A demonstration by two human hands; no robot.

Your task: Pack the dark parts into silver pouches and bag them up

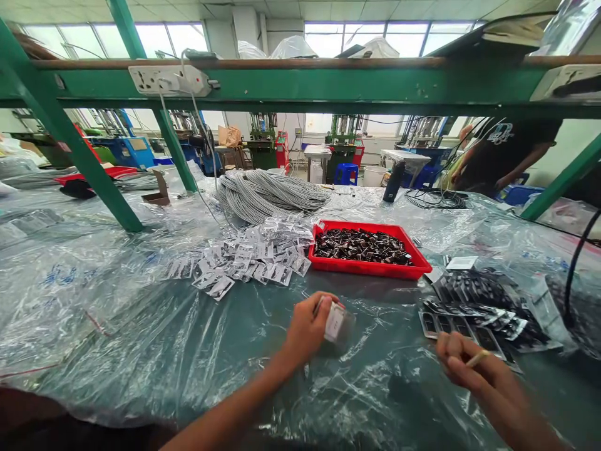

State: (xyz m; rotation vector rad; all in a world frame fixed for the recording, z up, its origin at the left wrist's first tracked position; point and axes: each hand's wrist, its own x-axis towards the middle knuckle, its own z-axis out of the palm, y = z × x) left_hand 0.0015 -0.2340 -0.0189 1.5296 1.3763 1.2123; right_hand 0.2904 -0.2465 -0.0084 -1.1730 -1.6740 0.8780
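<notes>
My left hand (307,322) is closed round a small clear packet with a white label (335,322), in front of the red tray (370,270) of small black parts. Over at the right, my right hand (474,366) has its fingers curled, with a thin pale stick-like item (477,358) across them. That hand is beside rows of dark flat packets (488,307), partly overlapping the nearest ones in view. Left of the tray lies a heap of small white-and-clear packets (253,254).
A big coil of grey cable (272,193) and a black bottle (394,181) stand farther back on the plastic-covered table (178,351). A green frame (300,84) with power sockets crosses above. A person (504,153) in black is at the back right.
</notes>
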